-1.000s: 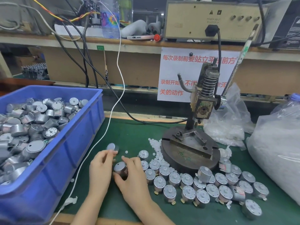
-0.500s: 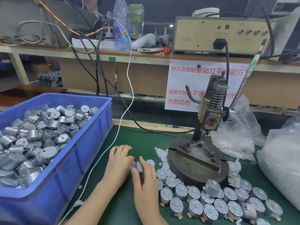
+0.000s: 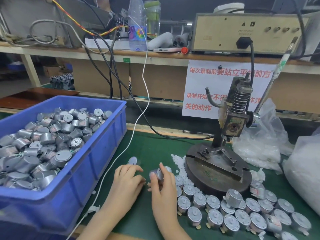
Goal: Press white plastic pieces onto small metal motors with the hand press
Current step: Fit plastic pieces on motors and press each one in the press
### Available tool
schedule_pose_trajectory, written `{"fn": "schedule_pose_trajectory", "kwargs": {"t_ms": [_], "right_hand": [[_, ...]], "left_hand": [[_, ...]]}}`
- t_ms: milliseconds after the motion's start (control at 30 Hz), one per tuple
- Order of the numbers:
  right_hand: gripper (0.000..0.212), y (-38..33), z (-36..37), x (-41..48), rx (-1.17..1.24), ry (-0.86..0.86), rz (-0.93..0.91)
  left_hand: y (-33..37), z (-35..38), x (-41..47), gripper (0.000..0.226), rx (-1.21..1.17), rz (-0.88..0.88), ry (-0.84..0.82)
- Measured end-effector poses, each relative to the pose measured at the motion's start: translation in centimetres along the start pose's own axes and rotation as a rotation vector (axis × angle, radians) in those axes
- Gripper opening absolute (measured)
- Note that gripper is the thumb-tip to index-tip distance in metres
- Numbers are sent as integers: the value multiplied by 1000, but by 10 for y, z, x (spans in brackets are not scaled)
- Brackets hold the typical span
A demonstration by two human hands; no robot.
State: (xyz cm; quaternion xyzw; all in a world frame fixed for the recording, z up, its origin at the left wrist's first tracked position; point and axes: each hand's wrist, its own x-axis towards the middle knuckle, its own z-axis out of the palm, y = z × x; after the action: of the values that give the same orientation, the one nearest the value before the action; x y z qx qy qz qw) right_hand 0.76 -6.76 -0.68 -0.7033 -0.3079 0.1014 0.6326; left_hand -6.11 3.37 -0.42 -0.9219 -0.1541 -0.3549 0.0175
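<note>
A person's right hand [image 3: 163,187] pinches one small metal motor [image 3: 156,173] between thumb and forefinger, just above a green mat [image 3: 152,149]. The left hand [image 3: 126,181] rests beside it, fingers curled downward. Whether it holds a white piece cannot be told.

A loose heap of white plastic pieces [image 3: 180,163] lies at one o'clock from the hands, touching the round base of the hand press [image 3: 233,118], which stands at two o'clock.

To do this step well, seat a white piece squarely on the motor's shaft. Then stand the motor upright under the ram, keeping fingers clear of the ram.

Counts:
- One press.
- One blue bin [image 3: 102,153] at nine o'clock, heaped with too many motors to count.
- Roughly two dozen motors in rows [image 3: 215,218] at four o'clock.
- Two plastic bags [image 3: 259,135] at three o'clock.
</note>
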Motion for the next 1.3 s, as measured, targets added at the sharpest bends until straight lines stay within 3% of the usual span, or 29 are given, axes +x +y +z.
{"fn": "schedule_pose_trajectory", "kwargs": {"t_ms": [133,433,833,1300], "right_hand": [[28,0,1,-1,-58,-15,1],[42,3,2,-6,-345,-189,-171],[36,6,3,-3,-234,-143,-63],[44,6,5,2,-403,-263,-74]], "left_hand": [[-4,-3,-16,29,-19,-1,-1],[-3,-3,-21,28,-71,-73,10],[0,-2,-18,25,-158,-175,-65],[-7,-6,-21,14,-360,-277,-65]]}}
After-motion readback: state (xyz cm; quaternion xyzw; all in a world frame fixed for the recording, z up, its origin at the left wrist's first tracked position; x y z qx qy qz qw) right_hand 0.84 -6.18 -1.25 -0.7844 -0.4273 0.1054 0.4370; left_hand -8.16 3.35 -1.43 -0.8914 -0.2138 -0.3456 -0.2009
